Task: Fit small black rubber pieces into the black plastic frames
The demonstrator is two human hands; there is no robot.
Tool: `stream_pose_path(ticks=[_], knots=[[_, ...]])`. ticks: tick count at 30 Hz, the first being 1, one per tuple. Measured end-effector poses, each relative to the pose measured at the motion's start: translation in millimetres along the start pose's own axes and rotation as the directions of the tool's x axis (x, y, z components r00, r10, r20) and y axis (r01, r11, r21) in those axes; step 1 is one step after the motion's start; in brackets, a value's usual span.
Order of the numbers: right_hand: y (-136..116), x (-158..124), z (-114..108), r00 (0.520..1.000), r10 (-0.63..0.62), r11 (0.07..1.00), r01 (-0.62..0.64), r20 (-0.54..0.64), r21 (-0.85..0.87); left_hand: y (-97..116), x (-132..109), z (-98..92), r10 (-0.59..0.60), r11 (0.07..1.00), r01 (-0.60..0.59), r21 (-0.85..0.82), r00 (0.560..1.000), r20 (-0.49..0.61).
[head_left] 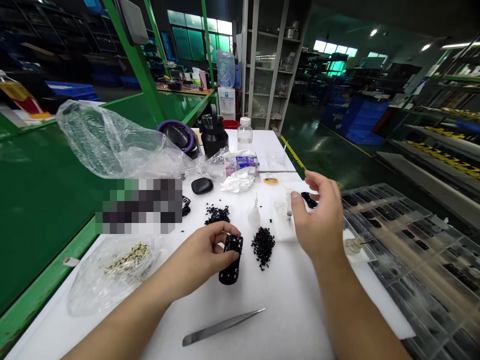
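Note:
My left hand (204,252) is closed around a black curved plastic part (231,260) with small holes, resting it on the white mat (292,300). My right hand (318,215) is raised above the mat, fingers curled, pinching a small black piece (309,199) between thumb and fingers. A pile of tiny black parts (263,245) lies between the two hands, and a smaller pile (217,214) sits farther back. Steel tweezers (223,327) lie on the mat near me.
A clear bag of pale small parts (120,262) lies at the left. Clear trays of black parts (412,250) fill the right. Farther back are a crumpled plastic bag (112,140), a black case (202,185), white tissue (238,181), a tape roll (270,180) and a bottle (245,133).

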State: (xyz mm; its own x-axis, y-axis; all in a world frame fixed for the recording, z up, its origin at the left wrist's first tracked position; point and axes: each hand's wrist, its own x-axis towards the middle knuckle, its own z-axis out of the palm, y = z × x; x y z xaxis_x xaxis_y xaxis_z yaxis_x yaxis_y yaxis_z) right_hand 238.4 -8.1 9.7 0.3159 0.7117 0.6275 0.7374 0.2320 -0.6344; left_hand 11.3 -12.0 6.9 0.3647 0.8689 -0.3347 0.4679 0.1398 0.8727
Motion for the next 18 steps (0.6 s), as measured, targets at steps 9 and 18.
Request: stream_pose_path(ticks=[9,18], knots=[[-23.4,-1.0,-3.3,0.969,0.127,0.572,-0.244,0.210,0.783,10.2,-9.4,23.4,-0.029,0.997,0.032,-0.066,0.998,0.047],[-48.4,-18.8,-3.3,0.765,-0.262,-0.063,-0.622,0.589,0.780,9.6,-14.6,35.9,0.033,0.977,0.014,-0.214,0.976,0.214]])
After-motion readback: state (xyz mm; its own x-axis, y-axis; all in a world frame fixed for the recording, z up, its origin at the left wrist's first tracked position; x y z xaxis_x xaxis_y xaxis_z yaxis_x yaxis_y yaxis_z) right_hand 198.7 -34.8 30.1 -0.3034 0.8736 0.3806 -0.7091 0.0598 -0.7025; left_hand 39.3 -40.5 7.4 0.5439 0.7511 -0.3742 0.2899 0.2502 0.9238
